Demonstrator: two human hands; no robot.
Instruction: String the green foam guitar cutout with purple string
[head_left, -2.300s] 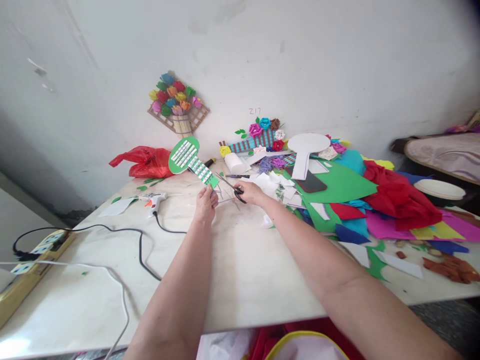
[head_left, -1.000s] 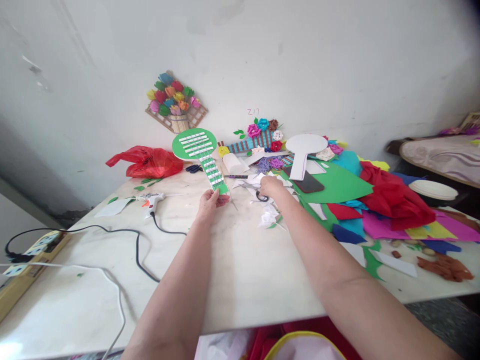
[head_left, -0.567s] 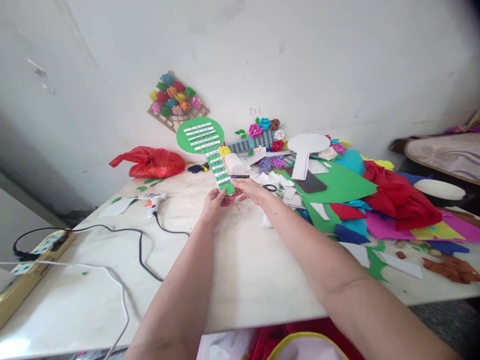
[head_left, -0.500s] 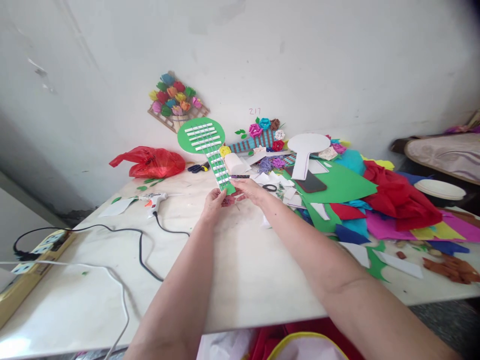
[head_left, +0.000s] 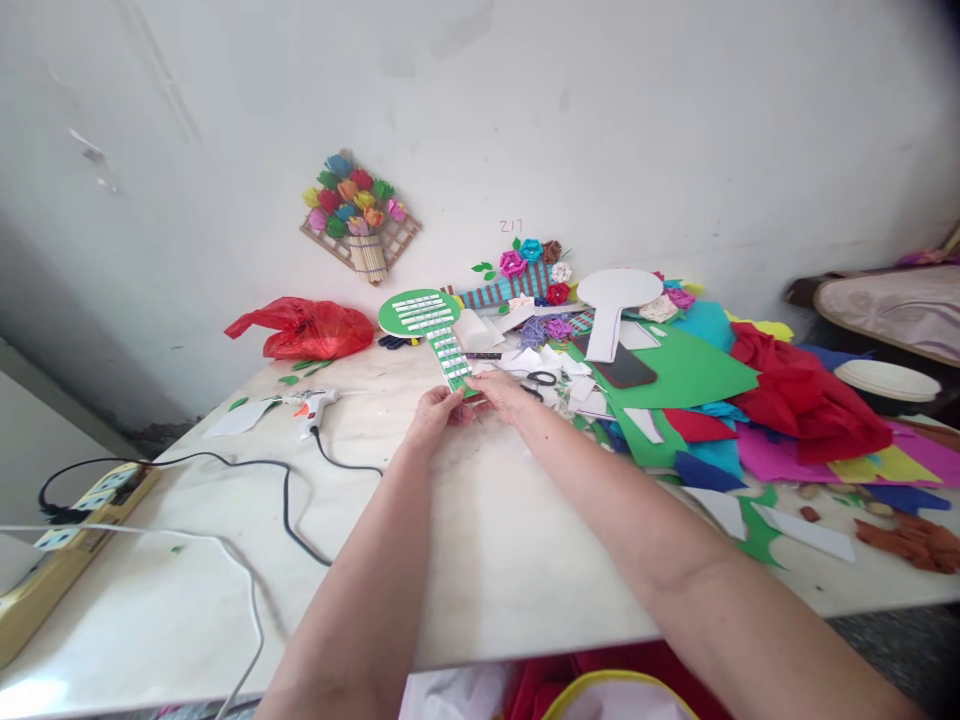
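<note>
Both hands meet at the far middle of the white table. My left hand pinches the lower end of a green paddle-shaped paper cutout covered with small white strips. My right hand grips the same end from the right, fingers closed on it. The cutout tilts away from me, its round head low over the table. Black-handled scissors lie on paper scraps just right of my right hand.
A glue gun with a black cord lies at the left, near a power strip. A red plastic bag sits by the wall. Coloured paper sheets, a white paddle cutout and paper flowers crowd the right.
My right hand set the scissors down on the scraps and came back to take the cutout's lower end. The cutout swung upright, then tipped down toward the table.
</note>
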